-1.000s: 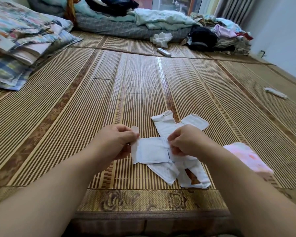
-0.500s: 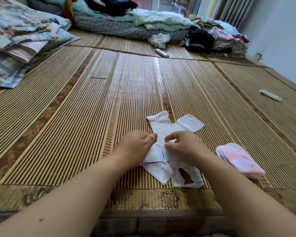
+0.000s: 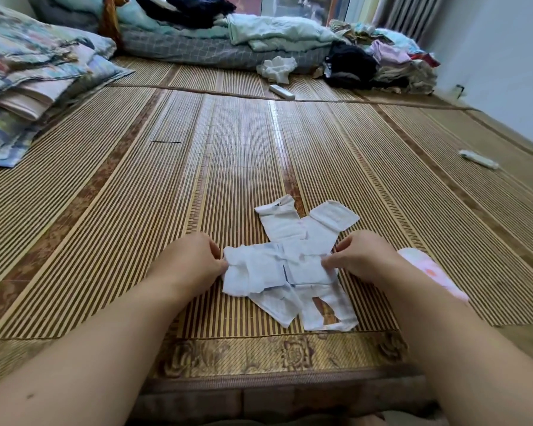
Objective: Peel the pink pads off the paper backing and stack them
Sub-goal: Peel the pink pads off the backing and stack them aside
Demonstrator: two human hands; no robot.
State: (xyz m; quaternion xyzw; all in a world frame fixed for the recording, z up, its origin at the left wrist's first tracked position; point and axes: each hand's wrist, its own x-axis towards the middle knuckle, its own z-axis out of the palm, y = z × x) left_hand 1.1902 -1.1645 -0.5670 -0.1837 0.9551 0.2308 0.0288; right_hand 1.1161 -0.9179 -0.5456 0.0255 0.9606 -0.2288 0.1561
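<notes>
From my seat I cannot make out much of the pink pads (image 3: 434, 276): my right forearm crosses in front of the stack, so only its upper edge and a strip along the far side show, lying on the bamboo mat (image 3: 136, 226) just to the right of my right wrist. Whether it is several pads or one folded piece, I cannot tell. The fingertips of both hands are also tucked out of sight behind knuckles and paper.

In front of me lies a loose heap of white paper backing (image 3: 293, 262), several overlapping pieces fanned out like a cross, one with a torn hole near its lower edge where the mat shows through. My left hand (image 3: 191, 265) is curled, knuckles up, thumb and fingers pinched on the left edge of the topmost white sheet. My right hand (image 3: 360, 258) mirrors it, curled and pinching the right edge of the same sheet, so the piece spans between the two hands, low over the heap. Both forearms reach in from the bottom corners, bare, converging towards the heap.

Further off, a folded stack of quilts (image 3: 34, 78) sits at the left edge, partly cut off by the frame, and a pile of clothes (image 3: 382, 63) lies along the far side.
</notes>
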